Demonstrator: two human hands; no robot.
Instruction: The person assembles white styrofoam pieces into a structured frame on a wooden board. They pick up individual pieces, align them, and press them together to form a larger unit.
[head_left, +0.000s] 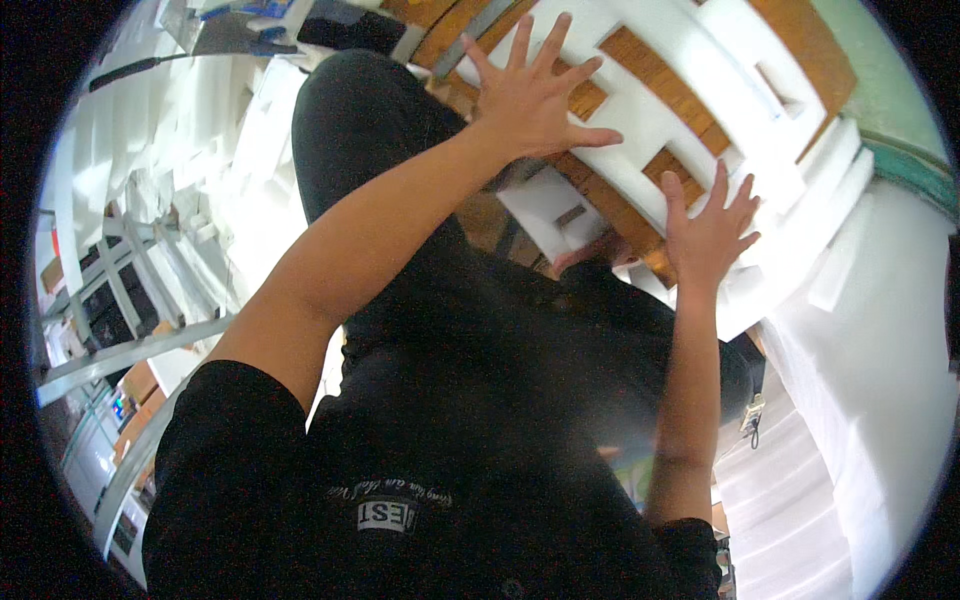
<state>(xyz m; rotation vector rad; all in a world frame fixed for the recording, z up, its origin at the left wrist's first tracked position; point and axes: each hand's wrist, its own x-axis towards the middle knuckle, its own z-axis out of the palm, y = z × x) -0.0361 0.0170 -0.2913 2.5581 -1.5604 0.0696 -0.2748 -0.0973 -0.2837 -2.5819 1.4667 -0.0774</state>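
My left hand (530, 105) is stretched out with its fingers spread, above white foam-like pieces (635, 105) that have rectangular cutouts. To its right, my right hand (705, 235) is raised with fingers apart over the near right part of the white pieces. Neither hand holds anything. Whether the fingertips touch the white material I cannot tell. Brown wooden tabletop (655, 75) shows through the cutouts and between the pieces. A smaller white piece with a slot (552, 208) lies lower, between my two arms.
White sheets (850, 195) are stacked at the right, beside a large white wrapped surface (860, 330). A metal frame (130, 360) and many white pieces (150, 130) fill the left. My dark-clothed knee (365, 130) is close to the table's left side.
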